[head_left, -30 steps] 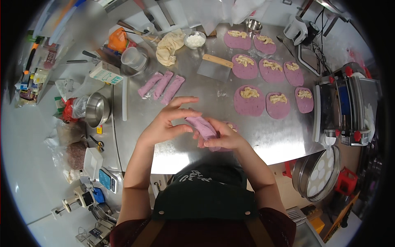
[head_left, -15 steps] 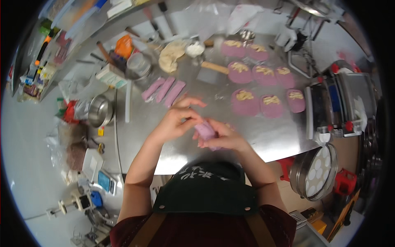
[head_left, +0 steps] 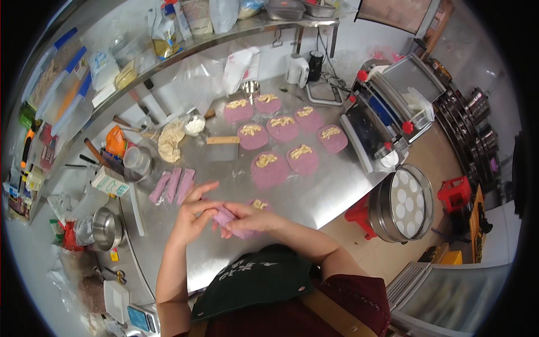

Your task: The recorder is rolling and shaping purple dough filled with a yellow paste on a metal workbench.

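Reference: scraper (head_left: 223, 148). Directly below it, a bare lane of steel table (head_left: 224, 173) permits hand passage, ending at the left hand (head_left: 192, 218) and right hand (head_left: 251, 218). Filled pink rounds (head_left: 252, 142) obstruct the scraper's right side. Pink rolls (head_left: 173, 185) restrict its lower left; a bowl (head_left: 195, 134) obstructs its upper left. Far right: roller machine (head_left: 366, 135).

Brightly lit fisheye view: white glare on the steel table (head_left: 328, 196) along its near edge; the shelf (head_left: 252, 30) bows; all 4 corners are black.
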